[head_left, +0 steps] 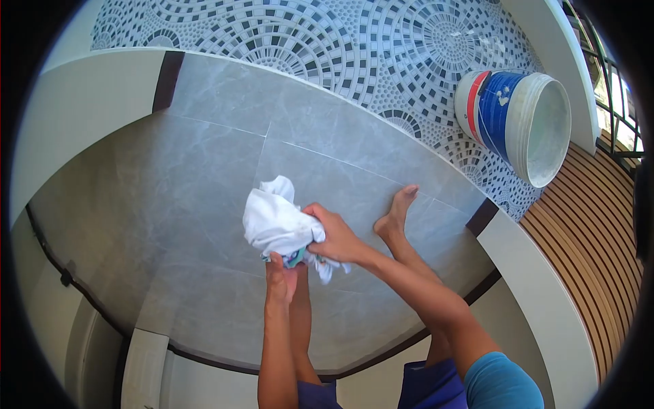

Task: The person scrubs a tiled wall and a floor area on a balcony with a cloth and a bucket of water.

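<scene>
Head view: white cloth [276, 219] is up in both hands, bunched, above the gray tile floor [204, 184], roughly mid-frame. Main bulk bulges up and left of the hands; a loose end hangs below the right hand. Small teal-and-purple patterned patch [295, 257] shows on the underside, between the hands.

Right hand [332, 235]: closed on the right side of the cloth, thumb on top, fingers curled around and under, fabric pinched between. Left hand [280, 278]: at the lower edge, thumb up against the fabric, cloth held between thumb and fingers; fingers partly hidden, exact curl unclear. Hands are close together, no visible contact between them.

Right arm has a blue sleeve [503, 383]; left forearm is bare. Purple shorts [432, 385] at bottom of frame. Bare right foot [396, 213] is on the tile, right of the cloth, well apart from it. Left foot hidden.

Upper right: white bucket [537, 129] with blue band and red stripe, on the mosaic floor [306, 41] past the pale curved edge. Open mouth visible; can't tell contents, or upright vs tilted given lens distortion. Wood slats [586, 225] just beside it, dark metal railing [611, 102] above those.
</scene>
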The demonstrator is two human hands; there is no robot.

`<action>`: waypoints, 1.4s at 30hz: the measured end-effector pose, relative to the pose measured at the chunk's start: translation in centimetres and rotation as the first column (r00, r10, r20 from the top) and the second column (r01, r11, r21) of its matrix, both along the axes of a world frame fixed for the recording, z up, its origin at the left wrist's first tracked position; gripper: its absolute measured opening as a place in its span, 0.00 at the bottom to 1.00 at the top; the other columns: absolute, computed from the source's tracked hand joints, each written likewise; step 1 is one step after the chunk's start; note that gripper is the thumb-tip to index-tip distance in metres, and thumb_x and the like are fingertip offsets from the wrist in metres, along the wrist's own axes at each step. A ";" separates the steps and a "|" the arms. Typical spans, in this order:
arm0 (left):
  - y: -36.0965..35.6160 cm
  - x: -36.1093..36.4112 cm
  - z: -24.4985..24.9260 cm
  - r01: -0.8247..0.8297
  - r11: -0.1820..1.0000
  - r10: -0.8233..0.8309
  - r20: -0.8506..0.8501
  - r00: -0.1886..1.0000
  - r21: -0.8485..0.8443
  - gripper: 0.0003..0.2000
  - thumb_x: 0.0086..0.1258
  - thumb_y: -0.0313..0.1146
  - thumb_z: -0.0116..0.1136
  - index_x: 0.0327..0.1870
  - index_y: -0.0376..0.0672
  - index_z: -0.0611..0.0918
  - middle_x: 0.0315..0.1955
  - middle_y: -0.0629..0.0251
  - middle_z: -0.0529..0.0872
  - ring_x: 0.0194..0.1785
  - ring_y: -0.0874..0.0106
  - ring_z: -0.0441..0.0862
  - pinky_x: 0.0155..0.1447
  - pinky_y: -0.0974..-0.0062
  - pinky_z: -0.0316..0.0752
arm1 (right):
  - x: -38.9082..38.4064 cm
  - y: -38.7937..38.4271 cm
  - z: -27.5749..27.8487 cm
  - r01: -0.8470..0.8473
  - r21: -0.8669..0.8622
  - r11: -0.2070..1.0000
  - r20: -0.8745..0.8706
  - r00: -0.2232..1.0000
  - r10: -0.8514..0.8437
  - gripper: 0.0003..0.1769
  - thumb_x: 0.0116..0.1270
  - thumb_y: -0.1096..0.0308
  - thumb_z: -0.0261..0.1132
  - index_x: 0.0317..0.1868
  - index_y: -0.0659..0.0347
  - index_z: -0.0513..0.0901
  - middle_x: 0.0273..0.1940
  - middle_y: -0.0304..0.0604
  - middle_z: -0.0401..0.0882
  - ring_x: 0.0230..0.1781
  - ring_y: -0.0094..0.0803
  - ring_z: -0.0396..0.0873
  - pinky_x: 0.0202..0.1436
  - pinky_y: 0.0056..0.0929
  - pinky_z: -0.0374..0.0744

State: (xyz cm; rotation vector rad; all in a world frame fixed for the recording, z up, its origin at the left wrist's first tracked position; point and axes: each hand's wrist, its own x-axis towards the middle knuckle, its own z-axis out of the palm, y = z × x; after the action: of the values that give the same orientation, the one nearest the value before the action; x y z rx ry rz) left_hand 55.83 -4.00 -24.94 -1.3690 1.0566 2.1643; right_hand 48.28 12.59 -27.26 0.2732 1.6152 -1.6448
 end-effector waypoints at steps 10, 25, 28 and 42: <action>2.8 -3.9 1.4 0.217 0.966 -0.229 0.078 0.970 0.140 0.29 0.60 0.28 0.59 0.64 0.36 0.65 0.53 0.60 0.76 0.53 0.73 0.75 0.56 0.72 0.72 | 1.6 1.6 3.8 -0.056 -0.048 0.997 -0.238 0.970 0.043 0.56 0.40 0.59 0.78 0.70 0.57 0.56 0.64 0.57 0.62 0.66 0.51 0.62 0.65 0.47 0.66; -0.4 -6.3 -0.1 0.712 0.645 -0.703 0.149 0.695 -0.277 0.21 0.68 0.39 0.57 0.60 0.41 0.70 0.61 0.56 0.65 0.66 0.62 0.62 0.65 0.59 0.64 | 0.6 2.8 -19.6 0.283 0.954 -0.096 -0.275 0.705 -0.654 0.51 0.48 0.50 0.70 0.69 0.60 0.55 0.63 0.56 0.55 0.65 0.53 0.57 0.61 0.51 0.68; -1.8 -7.3 -0.3 0.666 0.689 -0.658 0.138 0.740 -0.284 0.19 0.69 0.36 0.56 0.57 0.39 0.72 0.56 0.57 0.71 0.61 0.66 0.68 0.62 0.64 0.67 | -5.7 -1.0 -20.0 0.273 0.953 -0.131 -0.247 0.450 -0.858 0.50 0.50 0.53 0.70 0.69 0.60 0.55 0.64 0.56 0.56 0.66 0.54 0.56 0.62 0.51 0.68; -5.3 -9.0 0.4 0.268 0.893 -0.305 -0.047 0.951 -0.363 0.11 0.71 0.30 0.53 0.51 0.36 0.74 0.45 0.60 0.80 0.50 0.73 0.77 0.57 0.73 0.72 | -24.3 -8.7 -5.8 0.773 0.258 0.579 -0.820 0.492 -0.292 0.47 0.43 0.66 0.77 0.60 0.67 0.58 0.49 0.55 0.74 0.48 0.47 0.77 0.52 0.38 0.75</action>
State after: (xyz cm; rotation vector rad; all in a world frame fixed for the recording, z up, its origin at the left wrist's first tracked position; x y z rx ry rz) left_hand 46.86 -9.27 -24.51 -1.1551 1.6409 1.9054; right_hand 23.98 3.92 -33.08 0.6300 2.9524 -1.7440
